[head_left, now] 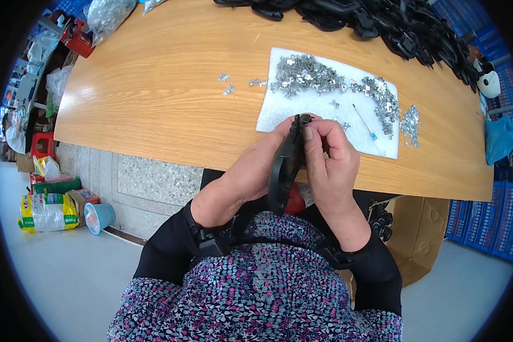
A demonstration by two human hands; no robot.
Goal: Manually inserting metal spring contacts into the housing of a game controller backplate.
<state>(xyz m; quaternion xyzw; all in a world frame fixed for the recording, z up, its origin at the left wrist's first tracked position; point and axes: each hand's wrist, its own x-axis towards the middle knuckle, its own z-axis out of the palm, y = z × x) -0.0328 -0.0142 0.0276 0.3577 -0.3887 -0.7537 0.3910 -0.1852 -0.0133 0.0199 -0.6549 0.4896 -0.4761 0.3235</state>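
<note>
A curved black plastic part [284, 171] is held nearly upright in front of my body, at the table's near edge. My left hand [263, 157] wraps round it from the left, its fingertips mostly hidden behind the part. The thumb and fingers of my right hand [335, 159] pinch the part's upper end. Whether a small clip sits between those fingers I cannot make out. Just beyond my hands lies a white foam sheet [265, 117], bearing piles of small metal clips [308, 74] and a thin pen-like tool [366, 123] with a blue section.
Loose clips [228, 89] lie left of the sheet, and a small heap of metal pieces [410, 124] lies on its right. Black plastic parts [353, 17] pile along the far edge. A cardboard box [419, 228] stands below the table, right. Plastic bags [108, 20] occupy the far left corner.
</note>
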